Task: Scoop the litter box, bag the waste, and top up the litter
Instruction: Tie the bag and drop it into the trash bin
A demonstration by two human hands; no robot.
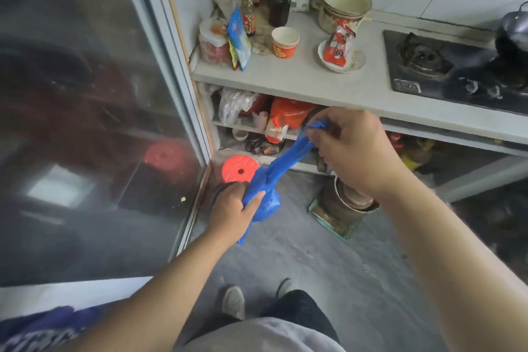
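A blue plastic bag (267, 200) hangs in the air in front of me, its bottom bulging with contents and its neck twisted into a knot. My left hand (233, 210) grips the bag just at the bulge below the knot. My right hand (353, 148) is higher and to the right, pinching the stretched end of the bag's neck, which runs taut between the two hands. No litter box or scoop is in view.
A glass sliding door (94, 123) stands close on the left. A kitchen counter (308, 77) with bottles, cups and a gas hob (445, 66) is ahead, with cluttered shelves below. An orange-red round lid (240, 168) and a metal pot (351, 203) sit on the grey floor.
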